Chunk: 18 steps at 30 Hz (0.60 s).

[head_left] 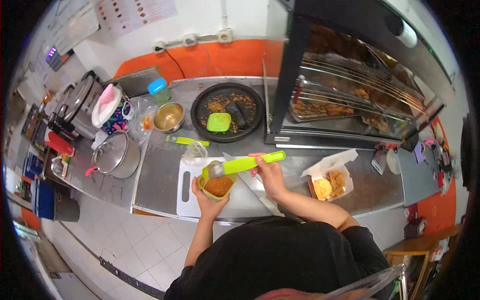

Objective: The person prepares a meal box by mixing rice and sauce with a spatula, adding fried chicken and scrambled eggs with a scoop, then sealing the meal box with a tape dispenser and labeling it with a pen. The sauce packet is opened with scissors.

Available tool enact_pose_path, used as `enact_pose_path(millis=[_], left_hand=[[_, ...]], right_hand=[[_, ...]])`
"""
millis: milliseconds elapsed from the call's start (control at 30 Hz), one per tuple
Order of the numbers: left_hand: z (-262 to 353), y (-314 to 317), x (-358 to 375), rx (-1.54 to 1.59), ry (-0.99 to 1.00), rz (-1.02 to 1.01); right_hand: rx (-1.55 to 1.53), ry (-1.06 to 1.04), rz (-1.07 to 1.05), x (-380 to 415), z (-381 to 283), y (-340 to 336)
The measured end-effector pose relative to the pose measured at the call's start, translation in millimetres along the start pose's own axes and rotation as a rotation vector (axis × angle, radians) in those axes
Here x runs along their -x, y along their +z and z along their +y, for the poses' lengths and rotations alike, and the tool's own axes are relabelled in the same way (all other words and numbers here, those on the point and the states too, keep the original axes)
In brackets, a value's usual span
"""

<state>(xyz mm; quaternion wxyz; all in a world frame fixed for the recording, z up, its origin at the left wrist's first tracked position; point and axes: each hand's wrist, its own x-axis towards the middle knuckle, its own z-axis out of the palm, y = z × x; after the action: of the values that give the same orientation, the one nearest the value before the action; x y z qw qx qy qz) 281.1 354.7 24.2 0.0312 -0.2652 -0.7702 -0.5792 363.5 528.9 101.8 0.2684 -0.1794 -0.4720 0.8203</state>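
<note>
My left hand (210, 204) is wrapped round a small yellow-green tub (230, 188) of orange-brown powder (218, 186). In my right hand (269, 172) is a bright green brush-like utensil (255, 161), held by its handle, with its head over the tub's far edge. Under both hands lies a white cutting board (188, 200) with a knife (257, 192) across it. To the right stands an open cardboard box (346, 184) holding fried pieces (336, 181) and a yellow item (322, 188).
A black round tray (198, 107) holds crumbs and a green lid (218, 122). Beyond the board are a second green utensil (187, 141), a metal bowl (168, 117) and a blue-lidded jar (159, 91). A pot (122, 159) sits left; a glass food cabinet (280, 100) stands right.
</note>
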Motion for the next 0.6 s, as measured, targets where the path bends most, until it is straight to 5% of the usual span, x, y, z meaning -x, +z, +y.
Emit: enact_pose_path(millis=[67,100,167,300,367,433,500,567,600], left_hand=[[-8,-10,-4,0.009,-0.026,0.056],[-10,-15,-8,0.065,-0.041,0.117],[-12,-25,-18,0.225,-0.063,0.219],[-26,-56,-60,-0.007,-0.026,0.319],[-59,-69,-89,0.042,-0.094,0.538],[-94,-77,-118,0.009,-0.068,0.603],[-115,-80,-147,-0.136,-0.070,0.713],[-142,-85,-169,-0.359,-0.009,0.734],[-161,-85,-178,-0.476,0.074,0.743]], right_hand=[[0.369,-0.145,-0.212,-7,2,28],[0.367,-0.141,-0.220,-10,-1,40],[0.857,-0.083,-0.548,-16,-6,56],[0.822,-0.313,-0.400,-11,23,38],[0.877,-0.239,-0.440,-2,16,3],[0.777,0.253,-0.492,20,-2,-30],[0.646,0.439,-0.431,54,30,-90],[0.750,0.351,-0.290,98,37,-126],[0.551,0.382,-0.062,117,42,-139]])
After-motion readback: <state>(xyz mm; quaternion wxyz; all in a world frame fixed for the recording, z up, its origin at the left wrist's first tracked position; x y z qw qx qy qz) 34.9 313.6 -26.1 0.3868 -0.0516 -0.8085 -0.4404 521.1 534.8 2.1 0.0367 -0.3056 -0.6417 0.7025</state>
